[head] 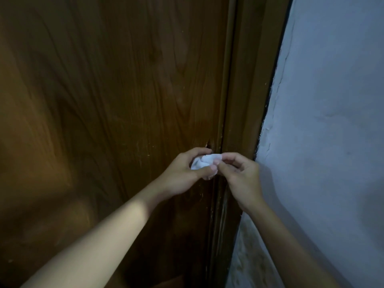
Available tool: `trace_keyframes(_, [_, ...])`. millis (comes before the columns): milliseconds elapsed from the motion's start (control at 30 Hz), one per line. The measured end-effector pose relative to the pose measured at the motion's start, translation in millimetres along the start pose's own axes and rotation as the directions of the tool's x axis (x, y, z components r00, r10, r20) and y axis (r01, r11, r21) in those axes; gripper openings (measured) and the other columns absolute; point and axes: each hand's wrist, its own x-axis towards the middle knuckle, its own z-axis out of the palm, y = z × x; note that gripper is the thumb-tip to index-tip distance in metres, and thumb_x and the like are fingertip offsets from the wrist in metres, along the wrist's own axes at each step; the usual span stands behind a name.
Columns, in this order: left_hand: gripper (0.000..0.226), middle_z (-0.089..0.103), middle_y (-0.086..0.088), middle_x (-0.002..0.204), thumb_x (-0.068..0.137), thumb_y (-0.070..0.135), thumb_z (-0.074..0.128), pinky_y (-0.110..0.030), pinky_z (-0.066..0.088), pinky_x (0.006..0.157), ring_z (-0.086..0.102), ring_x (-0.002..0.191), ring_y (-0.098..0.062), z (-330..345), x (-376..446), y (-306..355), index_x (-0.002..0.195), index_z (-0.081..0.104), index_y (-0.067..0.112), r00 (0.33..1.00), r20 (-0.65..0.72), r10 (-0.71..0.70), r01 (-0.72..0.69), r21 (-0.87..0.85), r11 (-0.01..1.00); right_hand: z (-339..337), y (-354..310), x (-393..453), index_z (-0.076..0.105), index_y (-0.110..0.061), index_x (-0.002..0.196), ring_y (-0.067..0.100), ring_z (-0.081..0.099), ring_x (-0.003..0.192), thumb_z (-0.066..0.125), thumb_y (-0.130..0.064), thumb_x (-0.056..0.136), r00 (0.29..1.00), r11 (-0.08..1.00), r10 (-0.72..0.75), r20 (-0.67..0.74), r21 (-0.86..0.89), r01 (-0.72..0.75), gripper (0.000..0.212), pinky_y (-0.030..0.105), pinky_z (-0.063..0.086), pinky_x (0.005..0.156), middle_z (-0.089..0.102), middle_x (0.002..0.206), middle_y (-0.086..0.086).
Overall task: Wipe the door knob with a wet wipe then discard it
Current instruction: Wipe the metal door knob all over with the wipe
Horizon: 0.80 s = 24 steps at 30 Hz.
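A crumpled white wet wipe (204,161) is bunched between both hands, close to the right edge of the brown wooden door (116,96). My left hand (182,173) cups the wipe from the left, thumb along its lower side. My right hand (239,173) pinches the wipe's right end with thumb and fingertips. The door knob is hidden behind the hands and the wipe; only a small dark notch (208,145) in the door shows just above them.
The wooden door frame (245,96) runs upright right of the door. A pale blue-white plastered wall (332,121) fills the right side, with cracked paint along the frame. The scene is dim.
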Motion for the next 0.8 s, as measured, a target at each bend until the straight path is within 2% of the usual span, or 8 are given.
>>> trace_keyframes(100, [0.024,0.067,-0.009,0.102,0.081,0.015,0.066,-0.03,0.056,0.076,0.068,0.087,-0.019,0,1,2,0.105,0.063,0.014,0.999,-0.027,0.042,-0.044,-0.076,0.996,0,0,4,0.068,-0.015,0.089,0.013,0.07,0.078,0.063,-0.009,0.083,0.997,1.0,0.024,-0.075,0.017,-0.023,0.009,0.026,0.058,0.063,0.07,0.087,0.003])
trace_keyframes(200, [0.025,0.067,-0.002,0.098,0.079,0.007,0.067,-0.018,0.055,0.066,0.068,0.081,-0.008,-5,1,2,0.103,0.063,0.015,0.999,-0.029,0.043,-0.047,-0.146,0.988,-3,-4,6,0.064,-0.024,0.086,0.007,0.067,0.081,0.06,-0.011,0.085,0.989,1.0,-0.018,-0.143,-0.001,0.018,0.013,0.017,0.055,0.058,0.068,0.09,-0.003])
trace_keyframes(267, [0.025,0.068,-0.004,0.098,0.077,0.007,0.068,-0.02,0.056,0.069,0.069,0.085,-0.01,-8,2,1,0.101,0.064,0.013,0.997,-0.051,0.063,-0.07,-0.152,0.986,-5,-5,6,0.063,-0.022,0.088,0.006,0.066,0.081,0.058,-0.012,0.086,0.987,1.0,-0.009,-0.163,-0.011,0.008,0.011,0.015,0.054,0.059,0.067,0.091,-0.002])
trace_keyframes(333, [0.02,0.069,-0.006,0.094,0.073,0.007,0.071,-0.025,0.057,0.074,0.068,0.087,-0.018,-10,0,-2,0.093,0.065,0.009,0.992,-0.094,0.087,-0.102,-0.169,0.98,-5,-6,9,0.061,-0.016,0.091,0.007,0.066,0.078,0.053,-0.012,0.089,0.985,0.992,0.058,-0.16,0.12,-0.039,0.009,0.018,0.054,0.063,0.067,0.089,0.0])
trace_keyframes(400, [0.016,0.068,0.004,0.084,0.068,0.01,0.075,-0.023,0.054,0.074,0.066,0.084,-0.013,-13,-2,-3,0.079,0.064,0.013,0.992,-0.081,0.097,-0.113,-0.215,0.97,-7,-9,12,0.059,-0.01,0.092,0.011,0.064,0.076,0.048,-0.01,0.092,0.988,0.945,0.114,-0.101,0.318,-0.077,0.011,0.024,0.053,0.067,0.066,0.086,0.003])
trace_keyframes(467, [0.022,0.067,0.006,0.088,0.066,0.023,0.076,-0.022,0.053,0.075,0.065,0.086,-0.01,-13,-3,-1,0.08,0.061,0.015,0.997,-0.023,0.071,-0.075,-0.345,0.936,-8,-12,14,0.058,-0.011,0.091,0.011,0.064,0.075,0.045,-0.011,0.093,0.994,0.926,0.107,0.004,0.363,-0.101,0.013,0.025,0.052,0.066,0.067,0.082,0.001])
trace_keyframes(633, [0.052,0.065,0.0,0.116,0.075,0.037,0.062,-0.028,0.052,0.082,0.064,0.104,-0.014,-5,3,12,0.124,0.051,0.021,0.998,-0.015,-0.054,0.041,-0.459,0.887,-3,-23,11,0.058,-0.016,0.091,0.01,0.063,0.069,0.051,-0.016,0.091,0.973,0.997,-0.03,0.229,0.071,0.015,0.007,0.022,0.049,0.054,0.066,0.075,-0.004])
trace_keyframes(800, [0.033,0.073,-0.006,0.097,0.073,0.021,0.067,-0.022,0.055,0.07,0.07,0.088,-0.016,-10,1,12,0.104,0.067,0.01,0.997,-0.073,-0.011,-0.015,-0.346,0.938,0,-22,14,0.061,-0.014,0.086,0.008,0.062,0.065,0.057,-0.011,0.087,0.984,0.986,-0.142,0.109,-0.069,0.149,0.006,0.018,0.047,0.052,0.065,0.075,0.003])
